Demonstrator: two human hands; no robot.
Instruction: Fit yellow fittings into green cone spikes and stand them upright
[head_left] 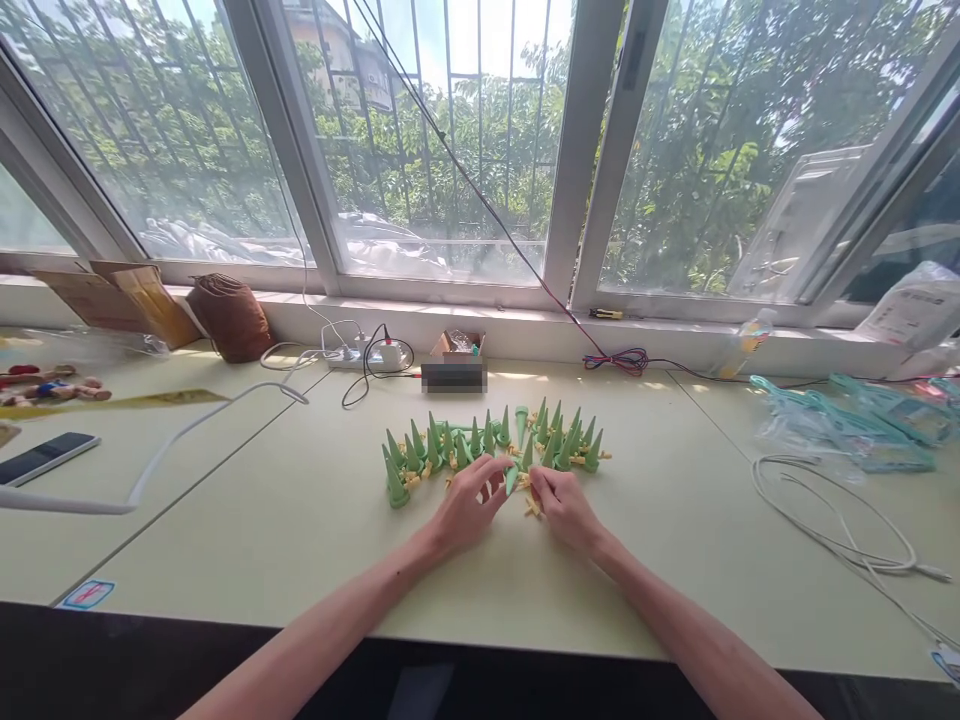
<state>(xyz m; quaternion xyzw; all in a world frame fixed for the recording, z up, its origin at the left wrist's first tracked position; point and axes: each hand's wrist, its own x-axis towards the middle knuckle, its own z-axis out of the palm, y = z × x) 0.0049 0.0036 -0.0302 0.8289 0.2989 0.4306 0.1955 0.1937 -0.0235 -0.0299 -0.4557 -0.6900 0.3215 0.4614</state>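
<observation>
My left hand (474, 500) is closed around a small green cone (512, 478), its tip pointing down toward me. Close beside it, my right hand (564, 505) is pinched together at the cone's right; what its fingers hold is hidden, perhaps one of the small yellow pieces. A yellow piece (532, 506) lies on the table between the hands. Beyond them, several green cones stand upright in a left group (416, 440) and a right group (574, 440), with yellow bits among their bases. One green cone (521, 425) in the middle stands with its wide end up.
A power strip (349, 358), a small open box (459, 345) and a bundled cable (619, 362) are along the sill. Leftward are a phone (49, 458) and a brown bundle (231, 318). Bagged teal items (847, 425), a bottle (746, 342) and a white cable (840, 520) lie right.
</observation>
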